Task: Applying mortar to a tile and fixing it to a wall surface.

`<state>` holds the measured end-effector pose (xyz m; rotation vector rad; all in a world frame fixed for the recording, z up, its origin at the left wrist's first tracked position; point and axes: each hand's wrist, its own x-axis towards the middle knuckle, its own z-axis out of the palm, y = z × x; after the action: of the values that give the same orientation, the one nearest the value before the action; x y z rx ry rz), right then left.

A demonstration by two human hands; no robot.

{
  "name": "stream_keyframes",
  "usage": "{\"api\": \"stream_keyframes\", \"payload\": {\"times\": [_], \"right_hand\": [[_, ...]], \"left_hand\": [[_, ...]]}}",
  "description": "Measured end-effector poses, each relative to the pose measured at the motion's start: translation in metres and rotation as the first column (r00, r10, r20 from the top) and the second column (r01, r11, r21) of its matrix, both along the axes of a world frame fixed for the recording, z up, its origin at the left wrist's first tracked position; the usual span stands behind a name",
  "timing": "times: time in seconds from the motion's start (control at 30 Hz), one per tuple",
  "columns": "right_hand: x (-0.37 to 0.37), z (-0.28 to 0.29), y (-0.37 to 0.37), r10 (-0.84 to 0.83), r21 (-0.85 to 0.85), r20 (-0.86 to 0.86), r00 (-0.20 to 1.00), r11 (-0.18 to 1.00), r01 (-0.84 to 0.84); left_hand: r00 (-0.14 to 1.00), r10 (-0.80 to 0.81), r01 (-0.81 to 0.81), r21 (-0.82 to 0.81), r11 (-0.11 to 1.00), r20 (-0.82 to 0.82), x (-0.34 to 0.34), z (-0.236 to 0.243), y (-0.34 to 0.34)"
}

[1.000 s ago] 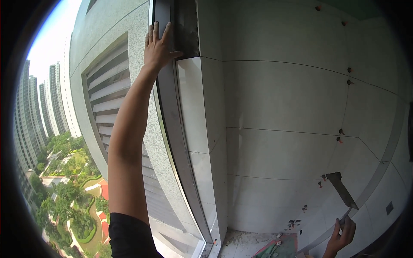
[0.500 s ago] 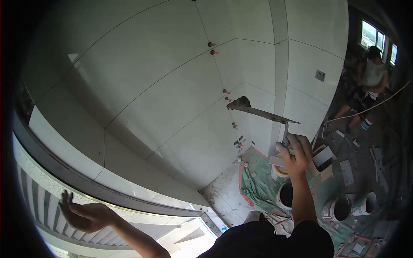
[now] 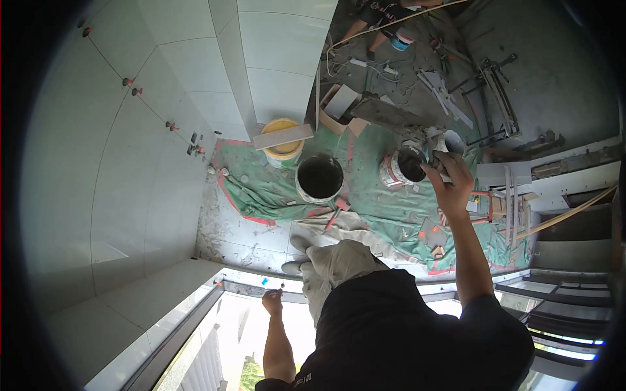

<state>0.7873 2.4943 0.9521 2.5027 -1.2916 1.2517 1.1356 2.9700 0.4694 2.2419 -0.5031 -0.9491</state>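
Observation:
My right hand (image 3: 451, 182) is closed around the handle of a trowel (image 3: 391, 116), out in front of me on the right. Its long grey-brown blade points left, above the mortar-smeared buckets; the handle is mostly hidden by my fingers. Just beyond the hand are a white bucket of dark mix (image 3: 393, 171) and a pale grey bucket (image 3: 451, 142). Low on the left, my left hand (image 3: 272, 301) hangs near the window sill (image 3: 244, 287), its fingers curled, with nothing visible in them.
A larger bucket (image 3: 319, 179) stands ahead on a green sheet (image 3: 365, 215). Beside it, a board (image 3: 283, 138) lies across a yellow-rimmed bucket (image 3: 284, 156). Tiled wall (image 3: 150, 163) with red-tipped fittings rises at left. Cables (image 3: 375, 68) and a person's legs (image 3: 375, 32) are farther off.
My view has swung right and down, away from the tiled wall. The trowel has moved over toward the buckets. My left hand has left the window ledge, and its spread fingers have curled.

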Motion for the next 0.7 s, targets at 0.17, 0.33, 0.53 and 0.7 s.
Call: {"api": "stream_keyframes", "payload": {"times": [0.17, 0.33, 0.53, 0.7], "right_hand": [[-0.146, -0.074, 0.001, -0.282, 0.307, -0.124, 0.951, 0.901, 0.307], [-0.312, -0.238, -0.045, -0.582, 0.651, -0.111, 0.806, 0.570, 0.501], [-0.441, -0.478, -0.129, -0.832, 0.976, -0.146, 0.534, -0.035, 0.213], [-0.516, -0.658, -0.222, -0.881, 0.976, -0.212, 0.423, -0.212, 0.046]], "left_hand": [[0.385, 0.738, -0.777, 0.236, 0.583, -0.554, 0.016, -0.024, -0.019], [0.853, 0.357, -0.419, -0.093, 0.903, -0.380, -0.013, 0.027, -0.089], [0.955, 0.220, -0.206, 0.093, 0.974, -0.199, -0.112, 0.118, -0.119], [0.847, 0.510, -0.392, 0.474, 0.788, -0.147, -0.273, 0.132, -0.089]]}}
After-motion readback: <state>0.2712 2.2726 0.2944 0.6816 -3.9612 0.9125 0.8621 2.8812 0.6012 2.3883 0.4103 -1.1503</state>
